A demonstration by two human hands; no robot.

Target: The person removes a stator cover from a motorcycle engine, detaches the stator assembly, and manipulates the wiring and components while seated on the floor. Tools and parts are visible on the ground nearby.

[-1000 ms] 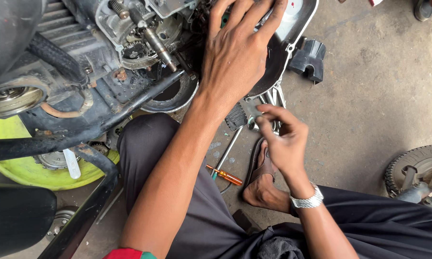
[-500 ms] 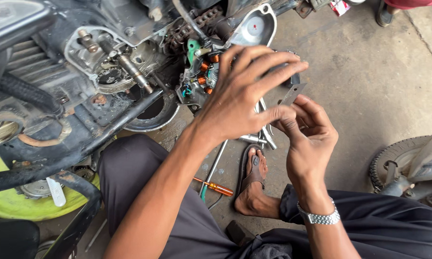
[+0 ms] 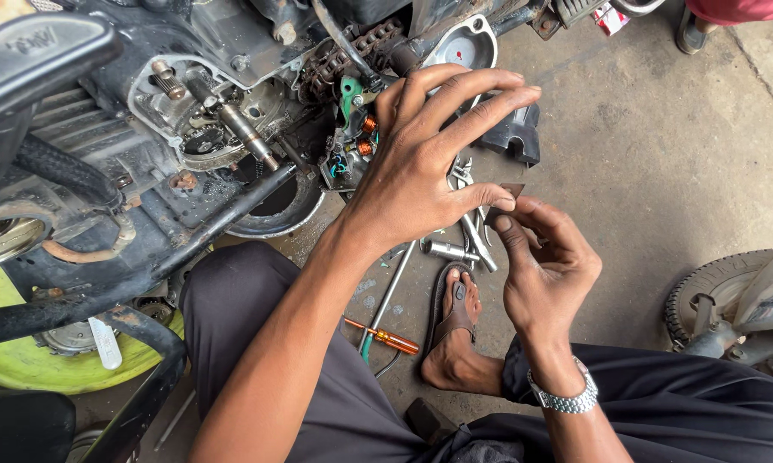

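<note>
My left hand point(image 3: 425, 167) hovers with fingers spread in front of the open side of a motorcycle engine point(image 3: 223, 129), close to a stator with orange copper coils point(image 3: 362, 137). Its thumb reaches right and touches a small dark flat piece point(image 3: 513, 189). My right hand point(image 3: 545, 261), with a metal watch on the wrist, pinches that piece between thumb and fingertips just below the left thumb. Both hands meet above the tools lying on the floor.
A drive chain point(image 3: 344, 60) and a grey engine cover point(image 3: 465, 47) sit above the hands, a black plastic part point(image 3: 513, 135) beside them. On the concrete lie a socket point(image 3: 442, 250), wrenches, and an orange-handled screwdriver point(image 3: 388, 338). My sandalled foot point(image 3: 455, 330), a yellow-green basin point(image 3: 22, 364) and a wheel point(image 3: 711, 287) surround me.
My right hand rose from the tools on the floor, carrying the small piece up to my left thumb. My left hand drew back from the engine cover.
</note>
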